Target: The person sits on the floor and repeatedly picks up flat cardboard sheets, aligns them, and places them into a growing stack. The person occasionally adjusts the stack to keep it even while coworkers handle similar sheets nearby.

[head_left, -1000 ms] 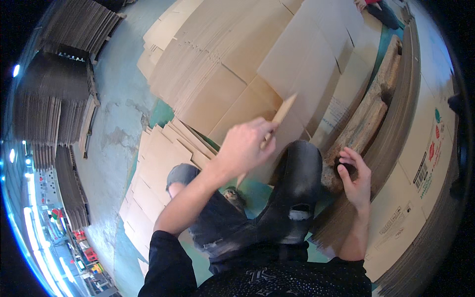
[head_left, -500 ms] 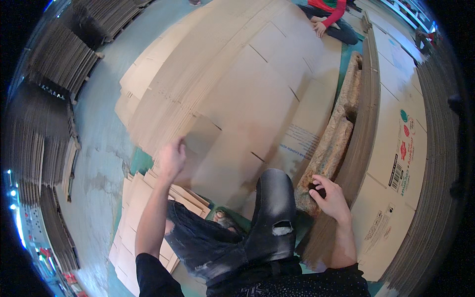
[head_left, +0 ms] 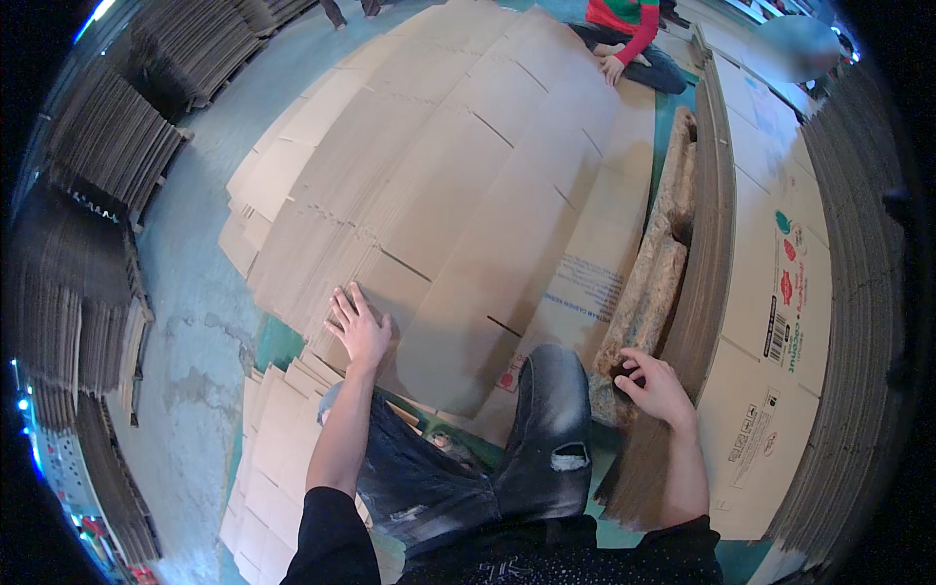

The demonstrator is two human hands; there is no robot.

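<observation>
Cardboard box workshop, flattened carton stacks (head_left: 107,166), concrete floor (head_left: 195,322)

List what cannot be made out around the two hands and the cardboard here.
- Small dark thing at the right hand, head view: fingers cover most of it; kind unclear.
- Left hand palm, head view: flat on the cardboard sheet, so what lies under it is hidden.
- Person in the red sleeve, head view: cut off by the top edge.

Floor (head_left: 200,322) (concrete) w/ cardboard sheets (head_left: 439,195).
</observation>
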